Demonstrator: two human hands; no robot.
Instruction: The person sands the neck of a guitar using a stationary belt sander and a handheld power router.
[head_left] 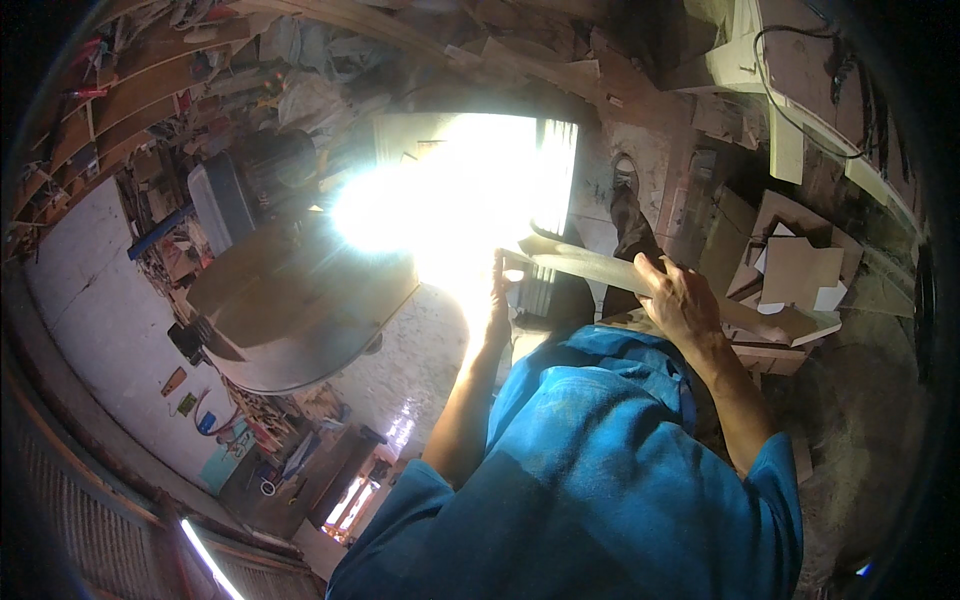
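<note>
My right hand (675, 300) is closed round a long, pale wooden piece (590, 262), which slants from the right toward a brightly lit panel (410, 130). My left hand (492, 295) is raised near the far end of this piece, its fingers curled; harsh glare washes out what they grip. The glare also hides much of the panel and whatever lies just beyond my left hand.
A round-ended bench (265, 305) stands at left beside a dark machine (220, 190). Cut board pieces (800, 270) are piled at right. Wooden shelves (130, 90) hold clutter at upper left; a cable (770, 90) hangs at upper right. My shoe (625, 170) shows ahead.
</note>
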